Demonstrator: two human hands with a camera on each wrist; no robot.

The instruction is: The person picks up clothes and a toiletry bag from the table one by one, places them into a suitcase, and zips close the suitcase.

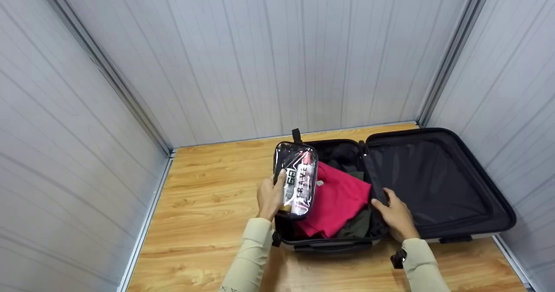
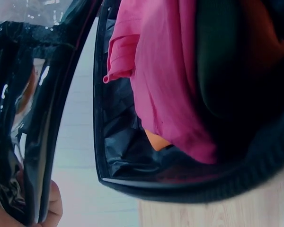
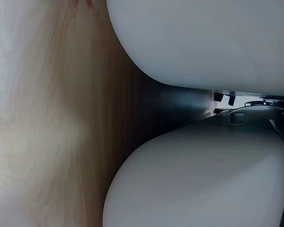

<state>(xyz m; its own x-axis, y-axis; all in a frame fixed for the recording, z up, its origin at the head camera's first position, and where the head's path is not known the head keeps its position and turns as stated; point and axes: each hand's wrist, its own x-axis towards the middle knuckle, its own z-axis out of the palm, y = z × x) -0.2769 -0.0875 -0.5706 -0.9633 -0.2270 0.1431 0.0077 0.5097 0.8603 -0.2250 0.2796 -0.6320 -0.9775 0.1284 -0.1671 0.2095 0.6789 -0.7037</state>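
My left hand [image 1: 270, 195] holds a clear toiletry bag [image 1: 311, 188] with black edging, its thumb over the front. "TRAVEL"-like lettering and bottles show through the plastic. The bag is tilted up over the left side of an open suitcase [image 1: 336, 245]. In the left wrist view, fingertips [image 2: 56, 205] curl round the bag's lower edge. Inside the suitcase lies a pinkish-red garment [image 1: 336, 196] on top of dark green clothing [image 1: 357, 224]. At the hinge side, my right hand [image 1: 396, 216] grips the black inner edge between thumb and fingers; the right wrist view does not show this hand.
The suitcase lid [image 1: 433, 183], lined in black, lies folded out to the right, near the right wall [image 1: 529, 153]. Wood-look flooring [image 1: 204, 222] extends to the left. A pale panelled wall [image 1: 260, 66] stands behind. Something orange [image 2: 156, 140] peeks from under the garment.
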